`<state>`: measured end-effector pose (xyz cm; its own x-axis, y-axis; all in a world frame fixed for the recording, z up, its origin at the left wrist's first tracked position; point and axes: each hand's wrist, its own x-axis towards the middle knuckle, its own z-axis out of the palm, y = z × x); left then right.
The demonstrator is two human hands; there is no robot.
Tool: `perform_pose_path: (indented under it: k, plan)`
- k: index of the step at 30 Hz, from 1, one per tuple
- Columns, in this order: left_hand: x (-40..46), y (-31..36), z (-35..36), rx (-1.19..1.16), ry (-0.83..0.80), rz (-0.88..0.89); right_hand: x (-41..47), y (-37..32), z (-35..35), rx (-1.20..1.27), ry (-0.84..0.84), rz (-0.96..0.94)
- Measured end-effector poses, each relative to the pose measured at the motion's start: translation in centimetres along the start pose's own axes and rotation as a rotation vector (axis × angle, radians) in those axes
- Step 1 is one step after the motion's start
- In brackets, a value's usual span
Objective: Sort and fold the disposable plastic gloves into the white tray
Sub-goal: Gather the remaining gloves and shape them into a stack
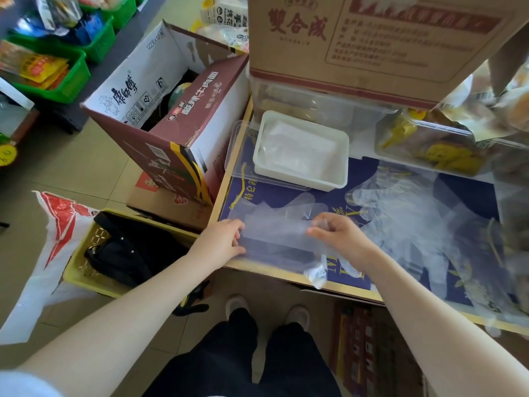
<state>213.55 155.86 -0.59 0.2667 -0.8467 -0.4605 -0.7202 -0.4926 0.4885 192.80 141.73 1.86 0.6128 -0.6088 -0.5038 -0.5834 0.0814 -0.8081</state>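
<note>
A clear plastic glove lies flat on the blue and gold box top, partly folded over itself. My left hand pinches its left edge. My right hand pinches its right side, fingers curled on the film. The white tray stands just beyond, with folded clear gloves stacked inside. A loose heap of several more clear gloves spreads over the box top to the right of my right hand.
A clear lid lies under the tray's left side. A large cardboard box rises behind the tray, clear food containers to its right. Open noodle cartons and a yellow crate stand at left. My feet are below.
</note>
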Motion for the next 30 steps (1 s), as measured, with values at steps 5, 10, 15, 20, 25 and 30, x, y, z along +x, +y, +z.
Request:
perform_pose_path:
  k: [5, 10, 15, 20, 25, 30]
  plan:
    - [0.1, 0.4, 0.9, 0.232, -0.024, 0.027, -1.1, -2.8, -3.8, 0.391, -0.024, -0.069]
    - [1.1, 0.6, 0.1, -0.194, -0.032, 0.029, -2.1, -4.3, -3.9, 0.581, -0.5, -0.049]
    - [-0.5, 2.8, -3.0, -1.208, -0.03, -0.016, -2.2, -4.6, -2.5, 0.665, -0.606, 0.059]
    - [-3.2, 3.1, -3.4, -1.275, -0.492, -0.337, -0.7, -3.2, -1.1, 0.36, -0.388, 0.092]
    - [-3.5, 2.0, -1.4, -1.072, -0.27, -0.422, 1.3, -1.0, 1.1, -0.165, -0.148, -0.006]
    - [-1.8, 0.4, 0.2, -0.38, 0.061, -0.255, 3.5, -0.2, 1.1, -0.39, -0.073, -0.004]
